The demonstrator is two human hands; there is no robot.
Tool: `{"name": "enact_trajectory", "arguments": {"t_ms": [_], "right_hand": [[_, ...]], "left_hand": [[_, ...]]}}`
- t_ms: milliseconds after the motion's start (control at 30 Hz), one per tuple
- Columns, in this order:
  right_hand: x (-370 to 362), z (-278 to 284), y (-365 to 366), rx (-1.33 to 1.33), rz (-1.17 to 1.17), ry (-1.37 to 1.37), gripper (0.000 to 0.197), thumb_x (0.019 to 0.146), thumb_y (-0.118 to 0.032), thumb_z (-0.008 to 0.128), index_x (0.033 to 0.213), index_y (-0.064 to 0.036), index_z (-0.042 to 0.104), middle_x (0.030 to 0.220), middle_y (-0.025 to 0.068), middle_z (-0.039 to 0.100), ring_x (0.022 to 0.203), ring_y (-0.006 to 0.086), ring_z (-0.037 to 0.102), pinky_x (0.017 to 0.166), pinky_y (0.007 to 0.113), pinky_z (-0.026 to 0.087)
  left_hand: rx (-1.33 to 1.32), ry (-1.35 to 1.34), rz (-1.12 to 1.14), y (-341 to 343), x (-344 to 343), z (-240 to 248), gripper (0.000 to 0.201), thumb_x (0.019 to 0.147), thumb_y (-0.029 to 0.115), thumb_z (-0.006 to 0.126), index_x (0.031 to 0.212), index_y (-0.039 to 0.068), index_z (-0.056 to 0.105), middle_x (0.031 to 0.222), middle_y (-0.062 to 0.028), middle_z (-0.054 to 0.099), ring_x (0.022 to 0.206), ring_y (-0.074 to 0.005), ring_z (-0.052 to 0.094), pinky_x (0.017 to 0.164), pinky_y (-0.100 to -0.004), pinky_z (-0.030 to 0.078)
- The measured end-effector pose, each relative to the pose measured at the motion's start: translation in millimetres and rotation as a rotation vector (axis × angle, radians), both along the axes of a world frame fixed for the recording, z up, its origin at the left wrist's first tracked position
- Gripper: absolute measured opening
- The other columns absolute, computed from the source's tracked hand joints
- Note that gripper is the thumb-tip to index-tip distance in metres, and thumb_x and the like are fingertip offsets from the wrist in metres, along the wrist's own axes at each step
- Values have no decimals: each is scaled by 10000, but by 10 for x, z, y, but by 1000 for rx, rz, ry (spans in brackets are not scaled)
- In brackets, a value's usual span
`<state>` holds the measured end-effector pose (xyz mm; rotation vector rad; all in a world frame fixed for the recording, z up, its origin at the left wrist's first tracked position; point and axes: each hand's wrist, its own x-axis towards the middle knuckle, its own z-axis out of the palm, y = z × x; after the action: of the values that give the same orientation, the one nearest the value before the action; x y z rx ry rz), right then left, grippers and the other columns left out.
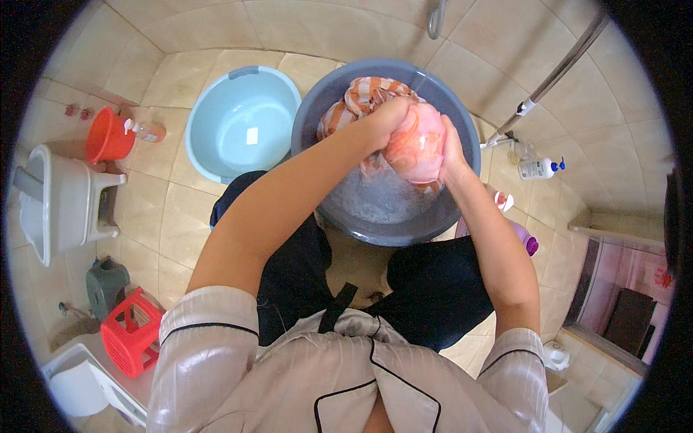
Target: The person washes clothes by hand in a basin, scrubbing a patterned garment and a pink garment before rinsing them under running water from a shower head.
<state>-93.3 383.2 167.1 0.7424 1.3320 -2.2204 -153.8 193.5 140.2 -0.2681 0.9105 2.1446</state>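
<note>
A wet pink-and-orange cloth [417, 148], bunched into a shiny, rounded bulge, is held between my two hands above the large grey basin [307, 108]. From its left side my left hand [391, 121] grips it, the fingertips partly hidden. My right hand [452, 150] is wrapped against the opposite side. Behind them, an orange-and-white checked part of fabric [346, 108] lies heaped in the basin; whether it joins the held cloth I cannot tell. Foamy water [375, 198] fills the near part of the basin.
A light blue basin [209, 137] stands left of the grey one. Further left are a red bucket [108, 136], a pump bottle [150, 132], a white stool [68, 206] and a red stool [130, 332]. At right are a white bottle [535, 169] and a metal pole [559, 68].
</note>
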Motion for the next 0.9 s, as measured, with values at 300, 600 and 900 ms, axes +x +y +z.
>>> {"name": "enact_trajectory", "arguments": {"t_ms": [300,600,900], "right_hand": [[-55,-69,-96,-7,1,-16,848,1338,-819,636,1828,-131,711,1784,192,814,1558,399,839,1342,663,695],[-150,220,-276,6,135,14,824,1345,-802,632,1777,-112,759,1727,192,861,1500,381,881,1313,636,731],[52,497,-186,334,450,107,773,1329,-758,641,1728,-109,766,1685,186,866,1470,376,884,1295,625,735]], "left_hand": [[-48,-40,-27,-36,-93,-361,544,1330,359,578,1616,13,885,1582,-262,948,1407,-449,938,1374,-614,717],[-122,73,28,-672,-136,-317,531,1298,364,636,1596,18,907,1569,-268,956,1411,-457,942,1343,-614,728],[-695,434,243,-2980,-250,-97,552,1248,388,705,1604,23,916,1558,-281,961,1432,-468,938,1330,-603,719]]}}
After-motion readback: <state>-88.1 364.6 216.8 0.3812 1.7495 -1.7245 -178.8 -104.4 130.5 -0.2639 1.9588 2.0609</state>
